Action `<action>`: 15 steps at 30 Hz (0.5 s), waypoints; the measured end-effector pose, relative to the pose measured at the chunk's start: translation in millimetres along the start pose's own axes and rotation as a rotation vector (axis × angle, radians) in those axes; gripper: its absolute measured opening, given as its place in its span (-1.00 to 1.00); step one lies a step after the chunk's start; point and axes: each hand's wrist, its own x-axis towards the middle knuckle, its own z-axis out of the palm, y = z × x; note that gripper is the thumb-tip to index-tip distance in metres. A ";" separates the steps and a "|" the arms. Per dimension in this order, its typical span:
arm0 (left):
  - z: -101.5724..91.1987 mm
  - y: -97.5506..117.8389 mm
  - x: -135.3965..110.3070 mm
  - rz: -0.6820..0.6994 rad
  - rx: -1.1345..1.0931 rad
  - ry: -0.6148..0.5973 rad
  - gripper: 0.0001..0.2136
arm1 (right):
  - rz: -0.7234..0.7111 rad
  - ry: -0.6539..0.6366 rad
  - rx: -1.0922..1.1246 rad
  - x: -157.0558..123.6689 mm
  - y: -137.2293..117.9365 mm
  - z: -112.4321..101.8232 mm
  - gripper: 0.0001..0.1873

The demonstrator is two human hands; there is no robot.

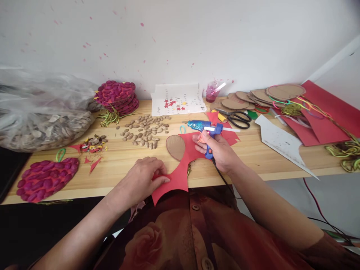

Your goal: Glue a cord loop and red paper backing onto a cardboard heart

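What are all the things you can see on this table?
glue gun: one, blue, in the right hand
red paper: one sheet, red, front edge, under the hands
cardboard oval: one, brown, on the red paper
seeds: loose heap, tan, mid-table
scissors: one pair, black, right of the glue gun
seed shape: one, purple, front left
plastic bag: one, clear, far left
cup: one, pink, by the wall
table: one, light wood
left hand: one, pressing the red paper
right hand: one, gripping the glue gun

One glue gun [204,129], one scissors [236,117], one cup [210,92]
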 end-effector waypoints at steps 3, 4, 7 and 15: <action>-2.9 2.5 4.7 -0.028 -0.052 0.029 -0.84 | 0.031 -0.012 0.028 -0.5 -0.9 -1.0 -0.60; -4.2 3.3 6.7 -0.048 -0.095 0.044 -0.83 | 0.039 -0.002 0.025 -0.6 -1.1 -1.2 -0.61; -8.2 4.2 14.5 -0.098 -0.295 0.083 -0.79 | 0.055 0.020 0.026 -0.5 -1.3 -1.1 -0.62; -12.2 -0.7 36.3 -0.087 -0.889 0.204 -0.76 | 0.045 0.016 0.049 1.1 1.1 -1.7 -0.62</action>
